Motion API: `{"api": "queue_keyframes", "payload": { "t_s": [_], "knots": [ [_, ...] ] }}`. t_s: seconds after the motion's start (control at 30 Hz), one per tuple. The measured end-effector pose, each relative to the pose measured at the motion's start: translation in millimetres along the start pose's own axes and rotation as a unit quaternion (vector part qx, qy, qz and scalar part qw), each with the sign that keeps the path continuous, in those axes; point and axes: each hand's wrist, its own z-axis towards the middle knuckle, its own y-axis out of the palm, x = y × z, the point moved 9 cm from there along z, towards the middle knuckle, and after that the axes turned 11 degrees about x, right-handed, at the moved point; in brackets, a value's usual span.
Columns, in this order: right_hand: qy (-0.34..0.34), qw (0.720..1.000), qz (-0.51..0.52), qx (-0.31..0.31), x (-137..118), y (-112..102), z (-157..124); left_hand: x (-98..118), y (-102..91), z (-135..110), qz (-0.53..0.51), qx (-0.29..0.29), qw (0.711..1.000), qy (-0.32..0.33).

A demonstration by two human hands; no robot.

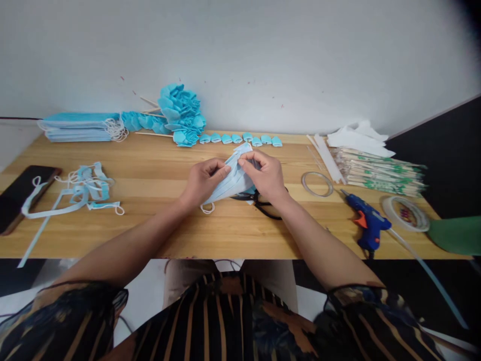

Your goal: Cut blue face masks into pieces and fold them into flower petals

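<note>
Left hand (205, 179) and right hand (266, 173) clamp fingers (222, 173) on a pale-blue pleated fabric mask (233, 183); black loop-handled scissors (257, 199) lie beneath, partly hidden.

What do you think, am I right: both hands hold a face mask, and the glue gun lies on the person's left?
Not quite. The head view shows the glue gun on the person's right. The left hand and right hand do both hold the face mask.

You have room between your left grip (208, 179) and the strap scraps (85, 189); scissors (257, 199) obstruct beneath your right grip (265, 173).
</note>
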Motion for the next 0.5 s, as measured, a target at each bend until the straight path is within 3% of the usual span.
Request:
{"api": "queue_keyframes", "payload": {
  "t_s": [0.3,0.5],
  "knots": [
    [-0.098,0.994,-0.035,-0.01,-15,10,-10,9,6.2,-11,0.026,0.017,0.999,0.027],
    [-0.112,0.993,-0.041,0.012,-15,8,-11,2,0.0,-9,0.017,0.052,0.998,0.01]
  ]
}}
